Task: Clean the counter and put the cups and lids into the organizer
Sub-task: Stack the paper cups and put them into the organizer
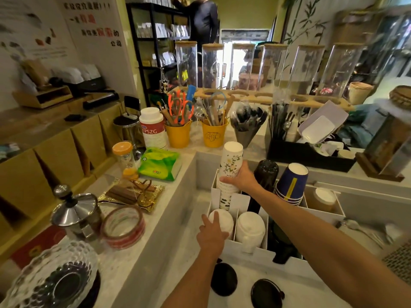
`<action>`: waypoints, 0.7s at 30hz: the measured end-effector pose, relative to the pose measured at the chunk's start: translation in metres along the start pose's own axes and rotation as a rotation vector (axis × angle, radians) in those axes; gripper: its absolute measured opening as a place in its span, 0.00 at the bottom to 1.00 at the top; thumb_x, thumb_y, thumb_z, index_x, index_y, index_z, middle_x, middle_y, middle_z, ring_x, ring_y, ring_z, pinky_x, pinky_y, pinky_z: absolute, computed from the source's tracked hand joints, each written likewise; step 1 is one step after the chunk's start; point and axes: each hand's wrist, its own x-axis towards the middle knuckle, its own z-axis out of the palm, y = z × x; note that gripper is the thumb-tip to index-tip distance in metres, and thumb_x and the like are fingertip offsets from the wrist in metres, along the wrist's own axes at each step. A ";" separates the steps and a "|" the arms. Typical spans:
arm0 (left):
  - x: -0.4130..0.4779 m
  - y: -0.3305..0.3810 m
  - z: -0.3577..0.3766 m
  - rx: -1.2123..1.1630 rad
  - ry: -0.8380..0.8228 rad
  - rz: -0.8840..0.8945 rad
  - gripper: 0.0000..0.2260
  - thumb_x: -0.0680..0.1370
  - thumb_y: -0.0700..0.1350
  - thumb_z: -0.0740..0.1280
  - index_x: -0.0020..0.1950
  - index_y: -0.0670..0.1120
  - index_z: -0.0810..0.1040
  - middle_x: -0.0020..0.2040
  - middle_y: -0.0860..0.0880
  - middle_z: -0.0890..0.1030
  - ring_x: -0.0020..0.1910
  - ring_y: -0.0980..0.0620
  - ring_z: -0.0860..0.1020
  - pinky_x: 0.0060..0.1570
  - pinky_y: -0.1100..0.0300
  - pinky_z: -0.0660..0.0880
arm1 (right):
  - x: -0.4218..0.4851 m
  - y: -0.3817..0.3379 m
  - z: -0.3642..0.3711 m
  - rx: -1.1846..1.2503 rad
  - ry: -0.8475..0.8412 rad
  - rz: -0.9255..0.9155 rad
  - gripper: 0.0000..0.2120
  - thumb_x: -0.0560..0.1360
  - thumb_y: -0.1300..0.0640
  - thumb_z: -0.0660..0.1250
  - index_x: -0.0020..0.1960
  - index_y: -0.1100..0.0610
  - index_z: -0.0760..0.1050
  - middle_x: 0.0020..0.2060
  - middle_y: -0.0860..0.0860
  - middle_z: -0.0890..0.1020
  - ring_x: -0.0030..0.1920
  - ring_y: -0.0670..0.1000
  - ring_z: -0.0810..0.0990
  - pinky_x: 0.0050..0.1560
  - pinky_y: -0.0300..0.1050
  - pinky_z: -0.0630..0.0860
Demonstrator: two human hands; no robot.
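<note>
A white organizer (242,202) with slots stands on the lower counter. My right hand (241,177) grips a stack of white floral paper cups (231,161) standing upside down in its back left slot. My left hand (211,235) rests on the stack of white lids (223,220) in the front left slot. A second stack of white lids (250,230) fills the slot beside it. A stack of black cups (265,174) and a stack of blue cups (291,184) stand to the right. Two black lids (223,278) (265,293) lie on the white surface nearest me.
The raised counter on the left carries a green tissue pack (159,163), a tape roll (122,227), a steel pot (76,213) and a glass dish (51,278). Yellow utensil buckets (178,135) and tall glass jars (242,65) stand behind. A person (203,21) stands at the far shelves.
</note>
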 end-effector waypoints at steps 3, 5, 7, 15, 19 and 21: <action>0.000 -0.003 0.000 0.046 0.016 0.005 0.34 0.80 0.61 0.61 0.80 0.56 0.47 0.80 0.43 0.51 0.65 0.43 0.73 0.60 0.51 0.71 | -0.002 0.005 0.005 0.004 0.018 0.008 0.44 0.62 0.52 0.82 0.69 0.56 0.59 0.65 0.56 0.74 0.66 0.59 0.73 0.62 0.57 0.72; -0.001 -0.004 0.000 0.072 0.021 0.013 0.34 0.79 0.62 0.60 0.80 0.56 0.47 0.80 0.43 0.51 0.64 0.43 0.74 0.60 0.51 0.72 | -0.001 0.003 0.005 0.026 -0.012 0.022 0.44 0.63 0.52 0.81 0.69 0.57 0.58 0.65 0.56 0.74 0.66 0.59 0.73 0.63 0.58 0.72; -0.002 -0.005 0.001 0.086 0.024 0.023 0.34 0.79 0.62 0.60 0.80 0.56 0.47 0.80 0.43 0.51 0.64 0.43 0.74 0.60 0.51 0.72 | -0.001 -0.005 0.001 0.089 -0.043 0.029 0.44 0.67 0.52 0.78 0.72 0.57 0.55 0.67 0.57 0.72 0.68 0.59 0.71 0.65 0.60 0.71; -0.003 -0.004 -0.002 0.132 0.025 0.035 0.34 0.80 0.62 0.60 0.80 0.54 0.48 0.79 0.42 0.53 0.64 0.42 0.75 0.61 0.50 0.71 | 0.012 -0.076 -0.052 -0.407 -0.161 -0.259 0.37 0.71 0.57 0.74 0.75 0.50 0.60 0.71 0.56 0.69 0.69 0.59 0.70 0.64 0.54 0.71; -0.004 -0.004 -0.002 0.137 0.024 0.042 0.34 0.80 0.61 0.59 0.80 0.53 0.48 0.79 0.41 0.53 0.65 0.42 0.74 0.62 0.50 0.71 | 0.018 -0.094 -0.065 -0.713 -0.257 -0.278 0.33 0.73 0.51 0.73 0.74 0.50 0.64 0.73 0.53 0.68 0.71 0.57 0.67 0.68 0.55 0.65; -0.005 -0.004 -0.003 0.134 0.022 0.044 0.34 0.80 0.61 0.59 0.80 0.53 0.48 0.79 0.41 0.53 0.66 0.42 0.74 0.62 0.50 0.71 | 0.019 -0.096 -0.066 -0.733 -0.265 -0.282 0.33 0.72 0.50 0.73 0.74 0.49 0.65 0.73 0.53 0.68 0.71 0.57 0.67 0.68 0.55 0.65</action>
